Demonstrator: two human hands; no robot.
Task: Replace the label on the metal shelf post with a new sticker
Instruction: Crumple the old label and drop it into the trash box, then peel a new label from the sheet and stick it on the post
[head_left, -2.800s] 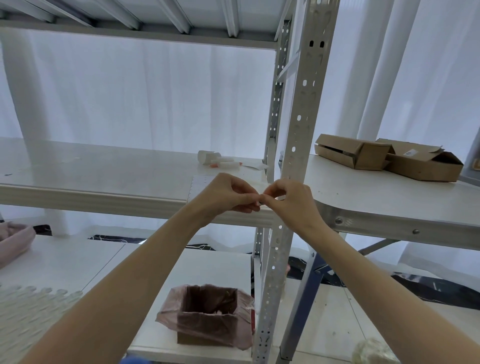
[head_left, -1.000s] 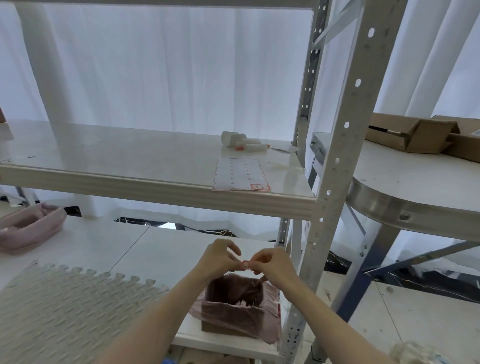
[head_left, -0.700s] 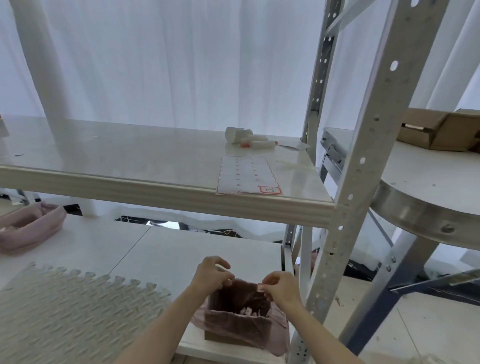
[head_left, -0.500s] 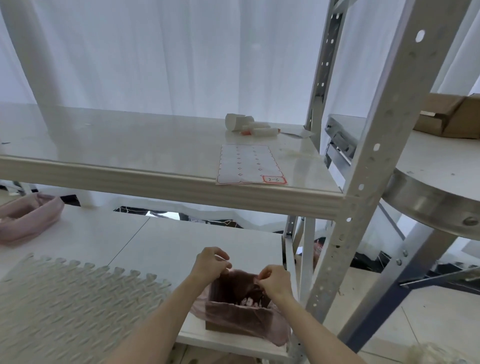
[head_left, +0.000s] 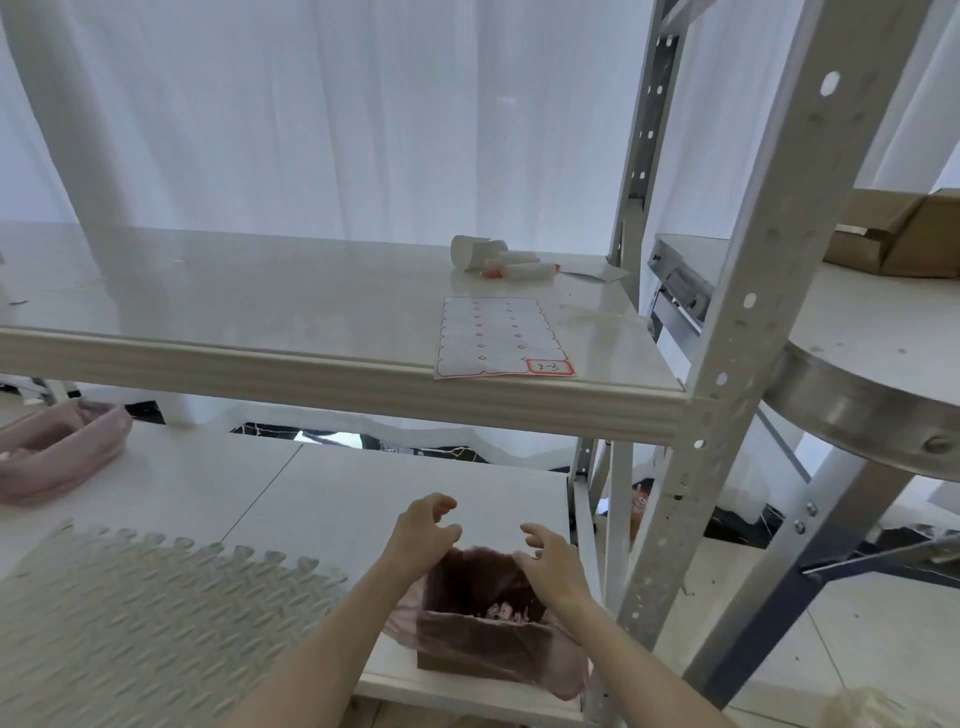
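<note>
A perforated grey metal shelf post (head_left: 737, 332) rises at the right. On the middle shelf (head_left: 260, 296) lies a sticker sheet (head_left: 493, 335) with one red-framed sticker (head_left: 550, 367) left at its near right corner. Below, on the lower shelf, stands a small box lined with a pink bag (head_left: 483, 623), with crumpled scraps inside. My left hand (head_left: 423, 530) and my right hand (head_left: 550, 558) hover over its rim, fingers spread, and hold nothing.
White rolls and a red-tipped pen (head_left: 504, 262) lie at the back of the middle shelf. A ribbed clear mat (head_left: 156, 613) and a pink bag (head_left: 57, 457) sit on the lower shelf. A round metal-edged table (head_left: 872, 395) with cardboard boxes (head_left: 898, 234) stands at the right.
My hands came down from the post to the lined box, pinched together on a small scrap. Now they have parted and their fingers have spread, with nothing in them.
</note>
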